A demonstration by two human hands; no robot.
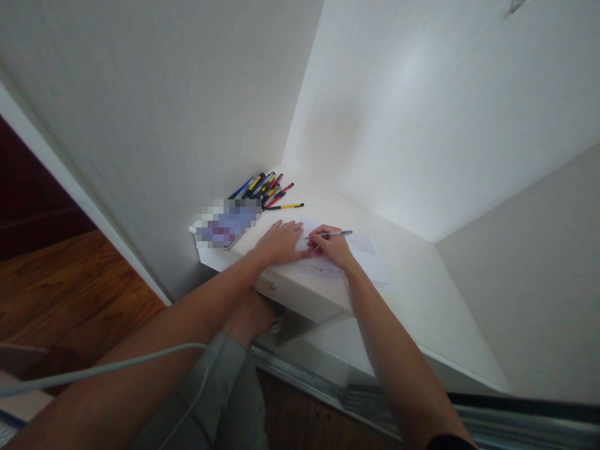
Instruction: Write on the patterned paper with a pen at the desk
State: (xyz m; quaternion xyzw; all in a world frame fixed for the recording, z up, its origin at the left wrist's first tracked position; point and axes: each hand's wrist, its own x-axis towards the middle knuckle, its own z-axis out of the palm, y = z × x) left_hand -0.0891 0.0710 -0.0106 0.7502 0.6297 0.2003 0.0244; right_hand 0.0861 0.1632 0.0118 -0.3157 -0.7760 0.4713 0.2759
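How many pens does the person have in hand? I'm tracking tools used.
1: a pen in the right hand over the paper; more lie piled by the wall.

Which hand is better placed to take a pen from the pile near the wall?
Probably the left hand. It lies flat and empty on the sheet of paper, on the side nearer the pile of pens. The right hand already holds a pen and is farther away.

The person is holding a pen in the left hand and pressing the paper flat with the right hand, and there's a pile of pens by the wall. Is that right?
Not quite. The hands are swapped: the head view shows the right hand holding the pen, while the left hand lies flat on the paper. The pile of pens is indeed by the wall.
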